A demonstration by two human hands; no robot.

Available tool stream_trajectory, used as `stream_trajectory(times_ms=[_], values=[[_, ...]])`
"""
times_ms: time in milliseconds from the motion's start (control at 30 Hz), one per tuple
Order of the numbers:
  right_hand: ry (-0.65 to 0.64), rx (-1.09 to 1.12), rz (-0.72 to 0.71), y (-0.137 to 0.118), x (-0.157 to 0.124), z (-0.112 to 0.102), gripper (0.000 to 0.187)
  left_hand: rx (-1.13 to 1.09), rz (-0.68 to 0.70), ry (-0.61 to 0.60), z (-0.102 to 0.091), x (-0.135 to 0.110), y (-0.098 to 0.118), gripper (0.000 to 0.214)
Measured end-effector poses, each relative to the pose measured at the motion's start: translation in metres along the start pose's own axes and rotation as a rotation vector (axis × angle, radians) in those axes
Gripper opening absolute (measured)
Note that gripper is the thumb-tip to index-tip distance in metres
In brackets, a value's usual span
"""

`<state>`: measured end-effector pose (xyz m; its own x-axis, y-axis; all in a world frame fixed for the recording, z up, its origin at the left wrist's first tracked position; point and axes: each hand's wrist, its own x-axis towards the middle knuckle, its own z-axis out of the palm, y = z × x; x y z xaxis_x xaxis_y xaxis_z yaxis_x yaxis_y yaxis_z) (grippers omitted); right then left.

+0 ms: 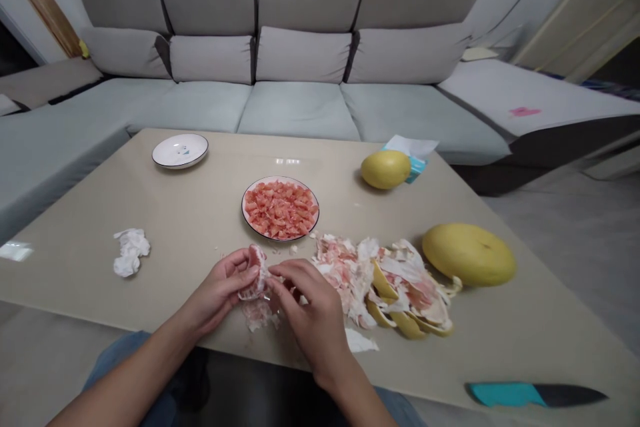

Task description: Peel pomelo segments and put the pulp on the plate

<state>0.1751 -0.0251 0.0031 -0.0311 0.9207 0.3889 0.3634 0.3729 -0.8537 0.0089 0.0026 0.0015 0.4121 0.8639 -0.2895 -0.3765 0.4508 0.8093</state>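
My left hand point(225, 287) is closed around a pinkish pomelo segment point(257, 260) with white membrane on it, held just above the table's near edge. The fingertips of my right hand point(310, 307) pinch the membrane at the segment's right side. Scraps of membrane point(260, 315) lie on the table below. Beyond my hands, a dark-rimmed plate point(243, 213) is heaped with pomelo flesh pieces point(281, 208). To the right of my right hand spreads a pile of membrane point(350, 273) and yellow peel point(407, 323).
A whole yellow pomelo point(469, 255) sits right of the peel pile, another point(385, 169) farther back against a tissue packet point(417, 169). A teal-handled knife point(535, 394) lies near the right front edge. Crumpled tissue point(131, 251) and a white plate point(180, 151) are at left.
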Motion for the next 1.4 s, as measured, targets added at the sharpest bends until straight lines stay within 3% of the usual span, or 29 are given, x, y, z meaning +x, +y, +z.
stream_trajectory(times_ms=[400, 567, 667, 767, 933, 1033, 1200, 1267, 1400], values=[[-0.038, -0.036, 0.004, -0.003, -0.003, 0.001, 0.016, -0.282, 0.019, 0.075, -0.009, 0.009, 0.002, 0.018], [-0.217, -0.280, 0.043, 0.013, -0.004, 0.001, 0.019, -0.315, -0.012, 0.173, -0.010, 0.009, 0.003, 0.011], [-0.272, -0.382, 0.071, 0.014, -0.007, 0.001, 0.016, -0.337, -0.029, 0.173, -0.009, 0.008, 0.004, 0.013], [-0.222, -0.303, 0.020, 0.012, -0.007, 0.001, 0.026, -0.328, -0.017, 0.160, -0.006, 0.007, 0.006, 0.027], [-0.189, -0.240, 0.000, 0.009, -0.008, 0.009, 0.024, -0.316, 0.013, 0.153, -0.002, 0.007, 0.004, 0.038], [-0.205, -0.238, -0.052, 0.009, -0.010, 0.017, 0.031, -0.322, 0.024, 0.072, 0.002, 0.007, 0.001, 0.033], [-0.133, -0.231, -0.087, 0.008, -0.009, 0.018, 0.020, -0.304, 0.027, -0.097, 0.007, 0.002, 0.002, 0.029], [-0.069, -0.152, -0.088, 0.006, -0.007, 0.016, 0.019, -0.258, 0.021, -0.094, 0.006, 0.000, 0.004, 0.030], [0.000, -0.042, -0.040, -0.001, -0.004, 0.011, 0.022, -0.131, 0.069, 0.038, 0.003, -0.002, 0.005, 0.038]])
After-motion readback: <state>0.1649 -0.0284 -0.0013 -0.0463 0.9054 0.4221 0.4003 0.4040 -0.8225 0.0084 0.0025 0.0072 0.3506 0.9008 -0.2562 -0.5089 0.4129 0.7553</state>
